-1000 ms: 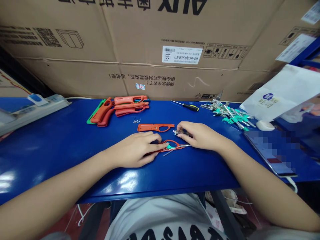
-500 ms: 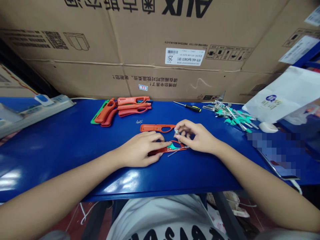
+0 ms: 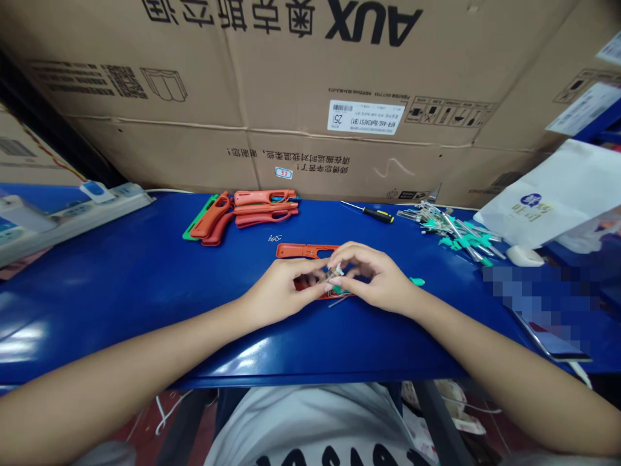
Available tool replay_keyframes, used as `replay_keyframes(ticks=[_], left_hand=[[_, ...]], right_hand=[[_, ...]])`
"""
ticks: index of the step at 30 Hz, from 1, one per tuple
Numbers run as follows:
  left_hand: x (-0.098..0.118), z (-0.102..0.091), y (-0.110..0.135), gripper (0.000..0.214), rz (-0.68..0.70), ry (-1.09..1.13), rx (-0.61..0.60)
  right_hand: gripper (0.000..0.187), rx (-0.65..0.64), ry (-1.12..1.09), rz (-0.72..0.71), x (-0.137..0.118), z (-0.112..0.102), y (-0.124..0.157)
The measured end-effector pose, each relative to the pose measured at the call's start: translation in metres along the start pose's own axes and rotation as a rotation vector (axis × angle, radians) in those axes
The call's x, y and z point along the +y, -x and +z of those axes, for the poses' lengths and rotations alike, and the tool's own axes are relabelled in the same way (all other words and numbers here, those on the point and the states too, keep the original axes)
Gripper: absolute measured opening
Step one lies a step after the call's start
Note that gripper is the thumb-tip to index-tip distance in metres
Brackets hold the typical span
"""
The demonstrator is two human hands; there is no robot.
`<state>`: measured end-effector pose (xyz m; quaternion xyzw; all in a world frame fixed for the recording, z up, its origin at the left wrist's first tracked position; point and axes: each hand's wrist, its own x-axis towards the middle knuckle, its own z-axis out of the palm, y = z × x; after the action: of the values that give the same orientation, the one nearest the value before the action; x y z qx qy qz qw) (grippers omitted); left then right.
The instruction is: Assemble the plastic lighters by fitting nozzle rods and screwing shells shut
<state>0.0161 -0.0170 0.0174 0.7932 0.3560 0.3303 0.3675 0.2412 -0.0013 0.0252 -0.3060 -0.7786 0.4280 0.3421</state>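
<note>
My right hand (image 3: 381, 281) pinches a small whitish, partly clear part (image 3: 338, 269) between thumb and fingertips. My left hand (image 3: 279, 288) has its fingers and thumb closed in on the same part from the other side. Under both hands lies an orange handle shell (image 3: 301, 283), with a green piece (image 3: 341, 290) and thin wires in it, mostly covered by the fingers. A thin grey tube (image 3: 338, 301) sticks out on the near side. Behind the hands rests another orange shell half (image 3: 294, 250), its right end hidden by my right hand.
Several orange handles (image 3: 266, 197) and a green one (image 3: 194, 226) lie at the back left. A screwdriver (image 3: 378, 215) and a pile of metal tubes with green pieces (image 3: 453, 233) lie at the back right. A cardboard box (image 3: 272, 129) stands behind; a phone (image 3: 553, 336) lies right.
My left hand has lifted off the lower shell and come to the small part in my right hand. A green tip now shows right of my right hand. The view has shifted slightly.
</note>
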Motion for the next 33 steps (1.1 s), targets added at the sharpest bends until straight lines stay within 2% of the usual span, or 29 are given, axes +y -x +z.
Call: replay_keyframes(ticks=[2,4,5,8,11,15,19,21,24,26,29,33], left_hand=[[0.001,0.0,-0.001,0.031,-0.048,0.056,0.016],[0.0,-0.002,-0.002,0.029,-0.082,0.083,0.042],[-0.001,-0.004,-0.002,0.029,-0.1,0.099,0.06],[-0.004,-0.01,-0.004,0.027,-0.162,0.193,0.122],[-0.004,-0.013,-0.007,0.028,-0.25,0.347,0.127],[0.001,-0.015,-0.009,0.027,-0.379,0.537,0.079],[0.004,-0.014,-0.006,0.028,-0.482,0.74,0.049],[0.004,-0.014,-0.004,0.031,-0.505,0.765,0.016],[0.005,-0.015,-0.001,0.03,-0.483,0.637,-0.058],[0.007,-0.016,0.0,0.028,-0.452,0.519,-0.107],[0.012,-0.018,0.002,0.028,-0.384,0.325,-0.138],[0.013,-0.02,0.003,0.032,-0.241,0.088,-0.139]], right_hand=[[0.03,0.035,0.119,-0.052,-0.006,-0.004,-0.002],[0.039,0.03,0.261,-0.03,-0.016,-0.011,-0.005],[0.033,0.002,0.354,-0.012,-0.022,-0.015,-0.006],[0.006,-0.197,0.673,-0.03,-0.038,-0.022,-0.008],[0.005,-0.381,0.84,-0.052,-0.044,-0.023,-0.007],[0.01,-0.504,0.704,-0.052,-0.034,-0.019,-0.002],[0.008,-0.488,0.646,0.002,-0.024,-0.015,0.004],[0.008,-0.446,0.587,0.025,-0.022,-0.014,0.005],[0.006,-0.312,0.449,0.087,-0.021,-0.011,0.004],[0.002,-0.235,0.304,0.22,-0.018,-0.009,0.003],[0.009,-0.193,0.02,0.452,-0.014,-0.005,0.001],[0.019,-0.162,-0.198,0.507,-0.009,-0.001,-0.002]])
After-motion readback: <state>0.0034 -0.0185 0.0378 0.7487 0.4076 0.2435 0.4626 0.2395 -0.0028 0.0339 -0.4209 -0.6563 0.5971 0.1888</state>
